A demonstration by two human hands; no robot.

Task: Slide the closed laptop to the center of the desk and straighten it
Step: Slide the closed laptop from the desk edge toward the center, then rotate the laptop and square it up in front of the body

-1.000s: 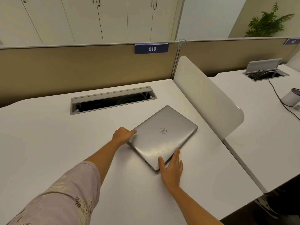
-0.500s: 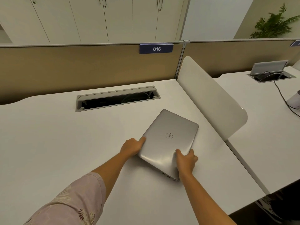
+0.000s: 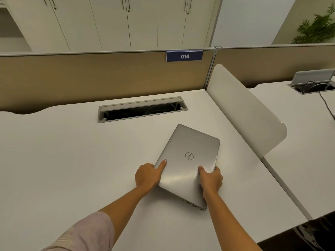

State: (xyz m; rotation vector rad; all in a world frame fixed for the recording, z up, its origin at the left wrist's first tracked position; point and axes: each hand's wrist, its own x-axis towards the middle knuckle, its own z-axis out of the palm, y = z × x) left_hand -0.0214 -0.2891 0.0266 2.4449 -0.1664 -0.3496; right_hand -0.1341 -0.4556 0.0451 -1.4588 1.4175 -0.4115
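Note:
A closed silver laptop [image 3: 190,153] lies skewed on the white desk [image 3: 63,160], right of the desk's middle, with one corner pointing toward me. My left hand [image 3: 147,175] grips its left edge, thumb resting on the lid. My right hand [image 3: 211,179] holds the right edge near the front corner, thumb on the lid and fingers curled around the side. Both forearms reach in from the bottom of the view.
An open cable tray [image 3: 142,109] is recessed in the desk behind the laptop. A white curved divider [image 3: 248,113] stands along the desk's right side, close to the laptop. A tan partition [image 3: 90,78] with a blue "016" sign runs along the back.
The laptop has turned counter-clockwise and shifted slightly toward me. My right hand moved from flat at the front corner to gripping the right edge; my left hand's thumb now lies on the lid.

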